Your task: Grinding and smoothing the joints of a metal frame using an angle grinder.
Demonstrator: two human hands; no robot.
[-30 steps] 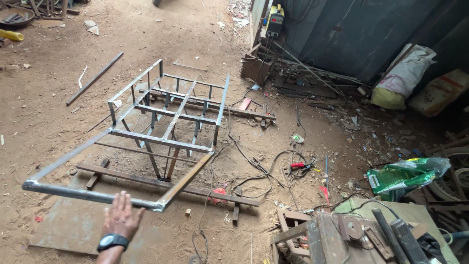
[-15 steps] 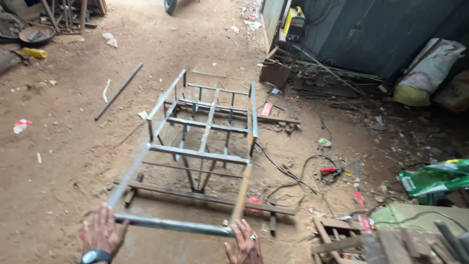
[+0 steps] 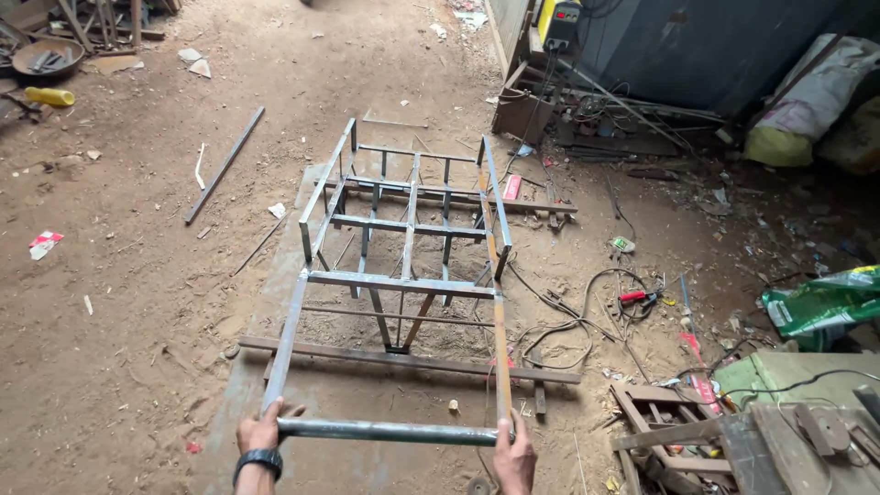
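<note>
Left hand and right hand, bottom centre, each have fingers curled around the welded steel frame. The frame rests on a flat bar on the dirt floor.

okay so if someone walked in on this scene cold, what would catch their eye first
Most likely the welded metal frame, a grid of grey bars at centre on the dirt floor, with the left hand and the right hand gripping its nearest crossbar at the bottom edge. After that, the tangle of dark cables right of the frame and the green bag at far right.
</note>
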